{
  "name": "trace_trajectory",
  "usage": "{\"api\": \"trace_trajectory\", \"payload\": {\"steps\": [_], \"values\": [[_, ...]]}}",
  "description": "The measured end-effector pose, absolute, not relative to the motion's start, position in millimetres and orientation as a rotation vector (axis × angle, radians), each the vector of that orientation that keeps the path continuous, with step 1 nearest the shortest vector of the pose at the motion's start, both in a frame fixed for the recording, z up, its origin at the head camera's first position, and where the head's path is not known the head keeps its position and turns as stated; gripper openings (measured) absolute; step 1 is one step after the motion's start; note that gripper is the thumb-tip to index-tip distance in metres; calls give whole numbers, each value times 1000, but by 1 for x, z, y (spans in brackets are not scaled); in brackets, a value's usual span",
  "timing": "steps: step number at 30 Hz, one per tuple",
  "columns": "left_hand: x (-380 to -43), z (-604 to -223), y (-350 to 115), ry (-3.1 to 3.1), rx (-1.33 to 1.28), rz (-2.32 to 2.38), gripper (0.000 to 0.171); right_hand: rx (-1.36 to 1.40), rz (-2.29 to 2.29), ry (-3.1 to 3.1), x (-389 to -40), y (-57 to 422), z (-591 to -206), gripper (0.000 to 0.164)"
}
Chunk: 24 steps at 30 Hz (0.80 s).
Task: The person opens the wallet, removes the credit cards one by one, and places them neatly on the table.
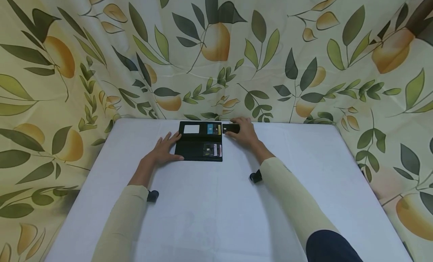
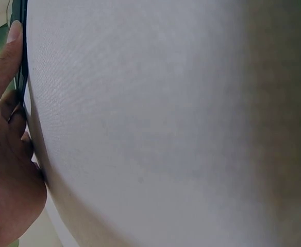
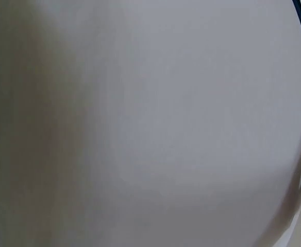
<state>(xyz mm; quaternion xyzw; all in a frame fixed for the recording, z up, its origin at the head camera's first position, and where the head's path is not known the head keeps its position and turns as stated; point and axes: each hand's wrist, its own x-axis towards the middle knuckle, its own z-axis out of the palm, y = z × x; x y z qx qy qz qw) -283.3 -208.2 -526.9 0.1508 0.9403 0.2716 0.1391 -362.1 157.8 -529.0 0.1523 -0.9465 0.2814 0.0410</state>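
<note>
A black wallet (image 1: 191,148) lies unfolded near the far edge of the table, with several cards in its slots and a white card (image 1: 191,129) in the upper left panel. My left hand (image 1: 164,149) rests on its left side, fingers spread at the upper edge and thumb on the lower part. With the right hand (image 1: 247,132) I pinch a black chip card (image 1: 231,129) at the wallet's upper right edge. Whether the card's end is inside a slot, I cannot tell. In the left wrist view the thumb (image 2: 6,59) touches the wallet's edge; the right wrist view barely catches the hand.
A white cloth covers the table (image 1: 209,209). Behind and around it hangs a curtain (image 1: 216,77) printed with fruit and leaves. Small black cameras (image 1: 153,196) sit at both wrists.
</note>
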Motion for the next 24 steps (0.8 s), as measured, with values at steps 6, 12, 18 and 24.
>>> {"api": "trace_trajectory", "payload": {"steps": [6, 12, 18, 24], "values": [[-283, -527, -209, 2718, 424, 762, 101, 515, 857, -2882, -363, 141, -526, 64], [-283, -525, -207, 2715, 403, 765, 100, 550, 816, -2939, -362, 125, -521, 67], [-283, -527, -207, 2716, 407, 771, 100, 606, 714, -3006, -362, 110, -518, 71], [-282, -527, -208, 2722, 430, 773, 101, 653, 604, -3022, -363, 99, -518, 68]]}}
